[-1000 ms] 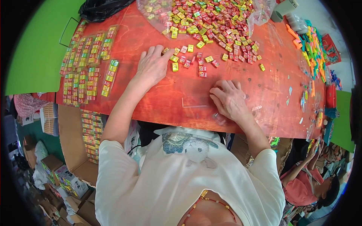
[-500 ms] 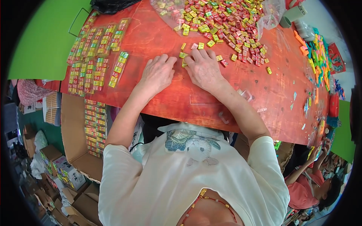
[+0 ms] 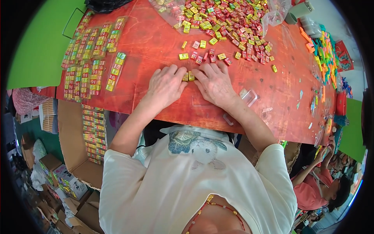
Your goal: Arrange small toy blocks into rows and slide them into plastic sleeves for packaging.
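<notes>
Two small yellow boxes (image 3: 188, 76) stand side by side on the red table between my hands. My left hand (image 3: 165, 86) has its curled fingertips against the left one. From the other side, the thumb and fingers of my right hand (image 3: 214, 84) press on the right one, with that hand's fingertips partly hidden. Just beyond my fingers lie several loose red boxes (image 3: 211, 53) and yellow boxes (image 3: 183, 56). Farther back is a big heap of the same small boxes (image 3: 233, 27), spilling from a clear plastic bag (image 3: 165, 9).
Filled clear strips of boxes (image 3: 95, 74) lie in rows at the left; one strip (image 3: 116, 72) is apart. Near my right forearm is an empty clear plastic tray (image 3: 249, 97). A cardboard carton (image 3: 72, 136) with more strips stands below the left edge. Another person (image 3: 321, 187) works at the right.
My right hand has drawn back toward me from the loose boxes, and my left hand has come closer to it. Two yellow boxes now sit between them. The whole view has shifted slightly.
</notes>
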A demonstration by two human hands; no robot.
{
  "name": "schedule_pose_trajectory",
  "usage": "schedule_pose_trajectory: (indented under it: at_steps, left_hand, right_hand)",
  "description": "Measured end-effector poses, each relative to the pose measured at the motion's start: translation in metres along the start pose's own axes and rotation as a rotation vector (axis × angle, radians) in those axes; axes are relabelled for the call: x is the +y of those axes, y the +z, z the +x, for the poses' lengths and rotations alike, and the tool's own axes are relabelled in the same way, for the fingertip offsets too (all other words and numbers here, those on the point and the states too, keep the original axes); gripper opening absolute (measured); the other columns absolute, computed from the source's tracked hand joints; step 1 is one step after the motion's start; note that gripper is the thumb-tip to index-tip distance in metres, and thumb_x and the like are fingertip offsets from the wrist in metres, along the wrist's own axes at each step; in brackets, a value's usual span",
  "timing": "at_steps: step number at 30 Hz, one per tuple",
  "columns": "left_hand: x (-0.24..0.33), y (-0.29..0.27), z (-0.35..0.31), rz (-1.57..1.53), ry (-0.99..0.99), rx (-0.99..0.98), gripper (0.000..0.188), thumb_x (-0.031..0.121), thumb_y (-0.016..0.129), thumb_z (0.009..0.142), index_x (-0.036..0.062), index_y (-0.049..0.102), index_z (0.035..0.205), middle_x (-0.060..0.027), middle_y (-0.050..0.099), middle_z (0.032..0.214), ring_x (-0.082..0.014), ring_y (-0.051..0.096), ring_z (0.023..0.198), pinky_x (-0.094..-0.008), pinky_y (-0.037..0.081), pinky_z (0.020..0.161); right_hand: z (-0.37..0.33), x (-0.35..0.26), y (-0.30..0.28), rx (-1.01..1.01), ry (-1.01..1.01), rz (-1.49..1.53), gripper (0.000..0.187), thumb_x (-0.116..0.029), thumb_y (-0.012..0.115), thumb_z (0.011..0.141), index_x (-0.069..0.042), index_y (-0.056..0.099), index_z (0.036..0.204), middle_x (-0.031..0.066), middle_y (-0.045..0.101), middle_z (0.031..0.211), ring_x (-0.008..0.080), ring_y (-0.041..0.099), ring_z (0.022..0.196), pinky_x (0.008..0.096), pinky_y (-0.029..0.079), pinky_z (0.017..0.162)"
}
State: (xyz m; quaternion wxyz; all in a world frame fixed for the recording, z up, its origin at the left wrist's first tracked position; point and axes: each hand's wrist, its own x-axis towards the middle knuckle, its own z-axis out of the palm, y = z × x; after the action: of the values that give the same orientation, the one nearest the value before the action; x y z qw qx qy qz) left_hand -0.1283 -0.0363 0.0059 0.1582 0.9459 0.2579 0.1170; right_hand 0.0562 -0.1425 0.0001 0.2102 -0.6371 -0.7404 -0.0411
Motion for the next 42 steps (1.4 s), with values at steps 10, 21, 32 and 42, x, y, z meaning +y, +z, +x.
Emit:
schedule_pose_trajectory:
  at_steps: [10, 21, 32, 42]
  left_hand:
    - [-0.031, 0.011, 0.047, 0.172, 0.001, 0.082, 0.023, 0.021, 0.068, 0.089, 0.0081, 0.062, 0.107, -0.0116, 0.062, 0.097, -0.0301, 0.066, 0.095, -0.0467, 0.048, 0.077]
    - [-0.02, -0.005, -0.001, 0.187, -0.173, -0.001, 0.025, 0.028, 0.07, 0.088, 0.0079, 0.062, 0.101, -0.012, 0.063, 0.095, -0.0305, 0.066, 0.092, -0.0464, 0.045, 0.077]
    - [-0.015, -0.011, -0.012, 0.132, -0.013, 0.024, 0.028, 0.025, 0.071, 0.087, 0.0098, 0.065, 0.11, -0.0093, 0.056, 0.103, -0.0278, 0.057, 0.1, -0.0426, 0.041, 0.082]
    - [-0.018, -0.003, -0.006, 0.044, -0.029, 0.143, 0.02, 0.022, 0.068, 0.09, 0.0103, 0.063, 0.105, -0.0097, 0.056, 0.1, -0.0293, 0.058, 0.097, -0.0441, 0.042, 0.078]
  right_hand:
    - [-0.027, 0.022, -0.013, 0.053, 0.187, -0.109, 0.017, -0.022, 0.072, 0.085, -0.011, 0.064, 0.095, 0.007, 0.057, 0.095, 0.0253, 0.057, 0.092, 0.0431, 0.04, 0.09]
    - [-0.029, 0.023, -0.013, 0.04, 0.179, -0.147, 0.015, -0.019, 0.07, 0.086, -0.01, 0.063, 0.096, 0.0071, 0.057, 0.093, 0.0257, 0.057, 0.091, 0.043, 0.04, 0.088]
    - [-0.013, 0.006, 0.005, 0.011, 0.171, -0.024, 0.014, -0.014, 0.069, 0.087, -0.009, 0.061, 0.097, 0.0075, 0.057, 0.089, 0.0263, 0.059, 0.086, 0.04, 0.041, 0.076]
    - [0.0, 0.044, -0.001, 0.145, 0.244, -0.147, 0.017, -0.018, 0.067, 0.086, -0.012, 0.063, 0.103, 0.0083, 0.058, 0.092, 0.0284, 0.059, 0.089, 0.0425, 0.043, 0.076]
